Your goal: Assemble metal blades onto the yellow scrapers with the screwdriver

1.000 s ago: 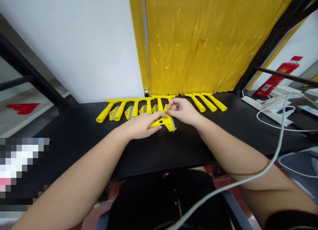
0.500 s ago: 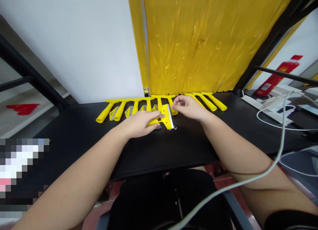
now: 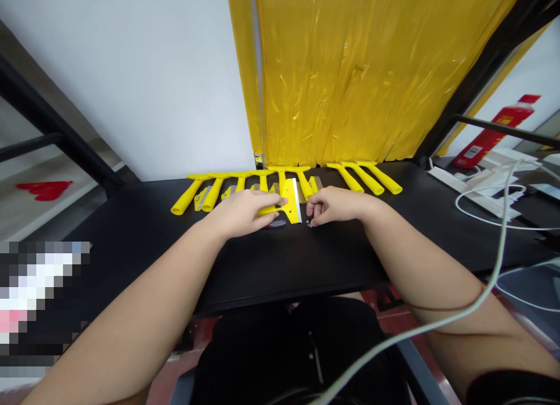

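My left hand [image 3: 242, 211] is closed around the handle of a yellow scraper [image 3: 290, 202], its wide head pointing right with a pale strip along the edge. Just right of that head, my right hand [image 3: 335, 206] is low over the black table with curled fingers. Its thumb tip is at some tiny metal pieces [image 3: 308, 223], which look like screws; whether anything is between the fingertips is hidden. Under my left hand lies a small dark and reddish item [image 3: 276, 223], partly covered. Behind the hands, several yellow scraper handles [image 3: 186, 198] stand in a row, with yellow-and-clear blade parts [image 3: 315, 185] among them.
Three more yellow handles [image 3: 365, 178] lie at the back right of the black table [image 3: 280, 265]. A red bottle [image 3: 494, 131], white strips [image 3: 472, 192] and a pale cable [image 3: 499, 253] are on the right. A white panel [image 3: 175, 84] and yellow film [image 3: 350, 72] rise behind.
My right hand has moved down from beside the scraper's blade edge to the tiny metal pieces on the table. The scraper in my left hand has shifted slightly up and left.
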Motion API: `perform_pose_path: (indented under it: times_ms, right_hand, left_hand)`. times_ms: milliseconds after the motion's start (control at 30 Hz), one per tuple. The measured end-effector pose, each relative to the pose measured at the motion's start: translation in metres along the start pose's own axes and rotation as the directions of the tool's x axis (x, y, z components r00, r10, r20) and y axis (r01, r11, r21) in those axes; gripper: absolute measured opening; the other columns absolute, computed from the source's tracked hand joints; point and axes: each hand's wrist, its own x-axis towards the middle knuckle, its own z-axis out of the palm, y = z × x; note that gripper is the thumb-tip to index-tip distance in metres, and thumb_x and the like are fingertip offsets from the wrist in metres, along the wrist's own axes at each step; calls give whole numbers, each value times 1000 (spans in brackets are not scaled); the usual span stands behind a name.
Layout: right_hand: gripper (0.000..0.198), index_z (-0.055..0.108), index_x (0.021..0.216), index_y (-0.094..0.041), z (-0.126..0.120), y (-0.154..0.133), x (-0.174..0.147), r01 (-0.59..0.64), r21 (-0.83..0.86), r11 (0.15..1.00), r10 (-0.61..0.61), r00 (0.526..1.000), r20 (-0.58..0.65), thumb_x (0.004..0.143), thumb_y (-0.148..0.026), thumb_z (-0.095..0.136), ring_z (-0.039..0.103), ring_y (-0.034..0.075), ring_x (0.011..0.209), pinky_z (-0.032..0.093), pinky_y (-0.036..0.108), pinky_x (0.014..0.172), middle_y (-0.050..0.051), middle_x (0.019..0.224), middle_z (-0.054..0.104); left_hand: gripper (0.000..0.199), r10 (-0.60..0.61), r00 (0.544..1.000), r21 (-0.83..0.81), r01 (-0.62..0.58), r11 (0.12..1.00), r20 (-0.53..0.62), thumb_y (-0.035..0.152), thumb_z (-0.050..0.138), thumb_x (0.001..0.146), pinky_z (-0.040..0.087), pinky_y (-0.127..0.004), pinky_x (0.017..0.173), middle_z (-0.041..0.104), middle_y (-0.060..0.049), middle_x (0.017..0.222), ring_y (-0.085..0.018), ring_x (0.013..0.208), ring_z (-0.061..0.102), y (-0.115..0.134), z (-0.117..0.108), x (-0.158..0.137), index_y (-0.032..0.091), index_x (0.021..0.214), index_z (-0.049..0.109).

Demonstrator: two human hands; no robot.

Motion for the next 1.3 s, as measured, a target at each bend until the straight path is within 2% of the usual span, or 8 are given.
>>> perform_pose_path:
  times_ms: [167,300,467,567,733,900,1100,1300]
  right_hand:
    - [8,78,90,-20,5,-7,3,20,-45,999,-22,999,-33,82,-21,77,72,20,80,50,30,74,3,87,79]
    - [9,76,83,-17,11,-17,7,28,-115,993,-35,998,-57,82,-10,70,70,20,78,49,30,74,5,87,79]
    - [11,70,82,-17,12,-20,7,60,-264,963,-57,998,19,87,-10,63,62,19,71,43,32,67,8,86,76]
    - [9,68,87,-17,9,-13,7,105,-164,981,-117,991,-68,92,-16,60,61,18,73,43,31,70,7,87,73]
    - [17,64,93,-19,12,-4,16,315,140,939,-217,855,-472,95,-36,61,58,18,77,46,32,72,4,85,66]
    - [16,64,90,-20,25,-8,28,410,183,894,-223,760,-611,89,-36,68,62,20,86,49,35,82,5,96,66]
    - [36,52,87,-23,31,-13,32,468,543,698,-127,826,-549,74,-35,83,54,13,66,47,30,66,-5,76,57]
    - [55,43,93,-25,33,-22,30,318,816,484,41,923,-383,62,-27,89,59,13,65,51,27,63,-9,71,57]
  left_hand:
    - [34,-7,1000,5,7,1000,-1,35,56,102,55,-40,96,78,-6,127,-25,111,74,0,-1,0,26,132,70]
    - [34,-8,1000,5,8,1000,-4,35,57,102,55,-41,97,78,-6,128,-26,113,74,1,-1,0,25,132,70]
    - [33,-14,1000,0,14,1000,1,36,58,102,55,-41,98,78,-6,128,-26,114,74,-1,1,0,26,131,70]
    - [33,-11,1000,-10,11,1000,18,36,57,102,56,-40,98,78,-6,128,-26,114,74,-2,1,-1,26,131,70]
    - [30,-4,999,2,4,1000,42,38,58,102,56,-39,92,79,-4,125,-25,107,75,1,2,0,26,127,71]
    - [31,1,999,1,-1,1000,48,37,59,103,56,-39,93,79,-5,123,-26,109,75,5,2,1,27,130,70]
    - [33,15,998,12,-16,1000,59,36,57,103,57,-40,92,78,-6,125,-27,111,74,6,3,2,28,133,69]
    - [34,-1,998,34,-1,999,65,36,56,103,57,-40,88,78,-6,124,-28,112,73,9,4,1,29,134,69]
